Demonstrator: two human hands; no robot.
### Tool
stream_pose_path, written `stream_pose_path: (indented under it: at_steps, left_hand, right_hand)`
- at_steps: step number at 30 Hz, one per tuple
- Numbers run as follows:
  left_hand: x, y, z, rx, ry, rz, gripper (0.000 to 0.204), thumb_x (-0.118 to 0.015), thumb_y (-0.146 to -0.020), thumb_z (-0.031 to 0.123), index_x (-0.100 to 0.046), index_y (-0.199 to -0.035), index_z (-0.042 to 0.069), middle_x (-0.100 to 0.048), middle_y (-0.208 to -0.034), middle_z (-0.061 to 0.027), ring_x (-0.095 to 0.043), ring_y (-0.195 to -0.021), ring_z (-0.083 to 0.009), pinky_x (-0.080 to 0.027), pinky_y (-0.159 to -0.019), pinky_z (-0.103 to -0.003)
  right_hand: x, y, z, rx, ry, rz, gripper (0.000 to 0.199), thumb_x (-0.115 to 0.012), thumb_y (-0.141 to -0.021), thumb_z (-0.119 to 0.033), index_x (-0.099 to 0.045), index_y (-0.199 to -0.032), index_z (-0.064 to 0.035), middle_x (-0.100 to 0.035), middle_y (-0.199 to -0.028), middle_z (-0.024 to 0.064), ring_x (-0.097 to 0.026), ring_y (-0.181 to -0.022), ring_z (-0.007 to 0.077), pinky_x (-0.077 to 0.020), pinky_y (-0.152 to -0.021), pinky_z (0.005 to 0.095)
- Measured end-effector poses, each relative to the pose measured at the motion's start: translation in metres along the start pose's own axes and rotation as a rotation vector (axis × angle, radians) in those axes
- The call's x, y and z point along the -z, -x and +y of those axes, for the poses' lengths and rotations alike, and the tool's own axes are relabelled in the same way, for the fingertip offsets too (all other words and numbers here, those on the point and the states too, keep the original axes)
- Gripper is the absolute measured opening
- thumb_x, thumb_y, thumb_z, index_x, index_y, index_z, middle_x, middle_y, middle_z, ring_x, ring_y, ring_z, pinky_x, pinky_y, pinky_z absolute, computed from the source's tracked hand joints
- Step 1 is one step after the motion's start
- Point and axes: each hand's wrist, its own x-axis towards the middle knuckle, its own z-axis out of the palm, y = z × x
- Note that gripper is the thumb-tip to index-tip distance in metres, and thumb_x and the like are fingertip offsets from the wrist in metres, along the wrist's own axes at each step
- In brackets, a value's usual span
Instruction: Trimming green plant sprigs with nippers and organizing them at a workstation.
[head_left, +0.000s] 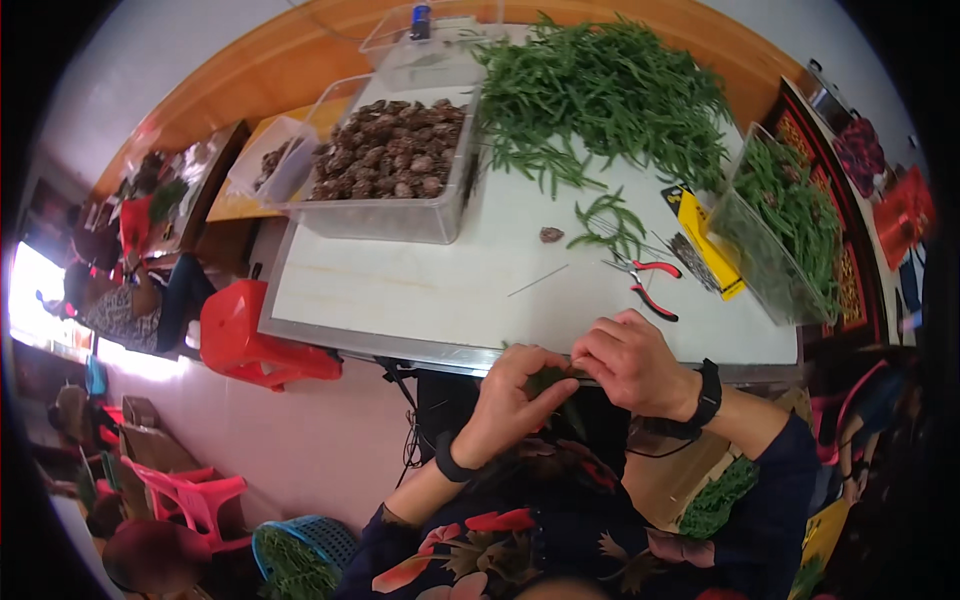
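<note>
At the table's near edge, my left hand (512, 402) is closed on a green sprig (546, 380) that is mostly covered by the fingers. My right hand (632, 368) touches it with thumb and fingertips pinched; whatever lies between those fingertips is too small to make out. Beyond the hands lie red-handled pliers (645, 283), their jaws pointing left. A thin straight wire (538, 281) rests to their left. Farther back are a single brown pine cone (550, 235) and a few loose green sprigs (612, 228).
A clear bin of pine cones (385, 160) stands at back left, beside a heap of green sprigs (605, 95). To the right are a yellow packet (708, 245), dark wire pieces (690, 262) and a clear bin (770, 265) of greenery. A red stool (240, 330) stands left.
</note>
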Motion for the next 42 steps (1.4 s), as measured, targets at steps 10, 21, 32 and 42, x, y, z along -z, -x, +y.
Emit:
stream_pose_path:
  at_steps: [10, 21, 32, 42]
  left_hand:
    - [0.024, 0.013, -0.018, 0.180, 0.038, 0.262, 0.012, -0.069, -0.084, 0.019, -0.066, -0.086, 0.008, -0.065, -0.082, -0.0065, -0.060, -0.080, -0.0244, -0.040, -0.086, -0.041]
    - [0.016, -0.005, -0.022, 0.121, 0.600, 0.222, 0.011, -0.061, -0.093, 0.010, -0.063, -0.098, 0.000, -0.058, -0.082, 0.0031, -0.048, -0.075, -0.0022, -0.041, -0.064, -0.020]
    - [0.030, -0.009, -0.028, 0.184, 0.415, 0.258, 0.011, -0.063, -0.090, 0.009, -0.067, -0.098, 0.002, -0.061, -0.084, 0.0034, -0.052, -0.076, -0.0037, -0.043, -0.064, -0.020]
    - [0.035, -0.012, -0.019, 0.365, 0.518, 0.248, 0.010, -0.062, -0.090, 0.004, -0.066, -0.097, -0.001, -0.065, -0.085, 0.0014, -0.056, -0.076, -0.0035, -0.044, -0.070, -0.018]
  right_hand:
    - [0.022, 0.025, 0.098, -0.353, 0.348, -0.077, 0.073, -0.080, -0.067, -0.028, -0.048, -0.127, -0.0014, -0.050, -0.123, 0.0204, -0.046, -0.113, 0.0407, -0.0391, -0.096, 0.0444]
    - [0.019, 0.041, 0.121, -0.388, 0.357, -0.227, 0.059, -0.067, -0.075, -0.011, -0.044, -0.129, 0.0012, -0.051, -0.115, 0.0222, -0.050, -0.107, 0.0409, -0.0415, -0.092, 0.0447]
    - [0.010, 0.036, 0.109, -0.613, 0.361, -0.046, 0.023, -0.053, -0.094, -0.020, -0.056, -0.105, -0.0001, -0.059, -0.092, 0.0208, -0.056, -0.086, 0.0391, -0.0449, -0.075, 0.0444]
    - [0.002, -0.016, -0.005, -0.367, -0.209, -0.159, 0.025, -0.061, -0.085, -0.005, -0.053, -0.108, 0.0007, -0.061, -0.096, 0.0163, -0.062, -0.078, 0.0300, -0.0491, -0.071, 0.0360]
